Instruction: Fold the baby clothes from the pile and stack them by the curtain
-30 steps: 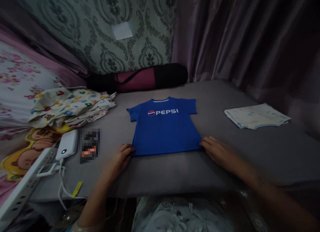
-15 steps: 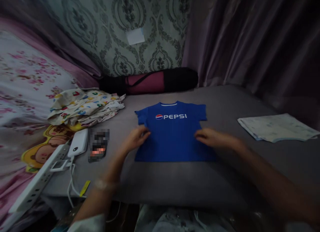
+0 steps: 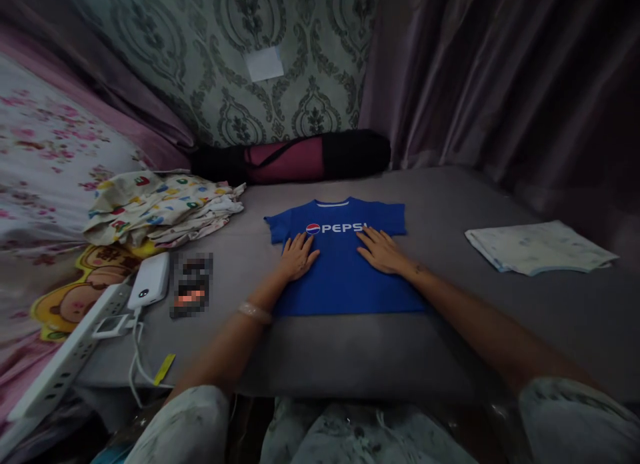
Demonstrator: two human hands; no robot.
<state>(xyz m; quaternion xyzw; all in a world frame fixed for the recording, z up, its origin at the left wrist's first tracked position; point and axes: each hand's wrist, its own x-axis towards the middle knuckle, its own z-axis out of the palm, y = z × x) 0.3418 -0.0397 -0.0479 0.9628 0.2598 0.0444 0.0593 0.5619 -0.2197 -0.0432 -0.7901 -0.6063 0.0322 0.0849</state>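
A blue T-shirt [image 3: 337,284] with a white PEPSI print lies spread face up, its neckline away from me. My left hand [image 3: 299,257] rests flat on its left side below the round logo, fingers spread. On the right side of the chest, my right hand [image 3: 383,251] also lies flat, its fingertips covering the end of the lettering. Both hands are open and hold nothing. The shirt's lower hem shows between my forearms.
The shirt lies on a grey-covered surface [image 3: 350,357]. Folded pale cloth [image 3: 540,247] is at right, crumpled patterned clothes [image 3: 165,204] at left. A white power bank [image 3: 150,281], a power strip [image 3: 70,351] and a yellow strip [image 3: 165,369] sit front left. Behind lies a long black-and-maroon bag [image 3: 295,159].
Both hands have moved from the shirt's side edges inward and up onto its front. Their bent fingers are now stretched out flat. The view has shifted slightly.
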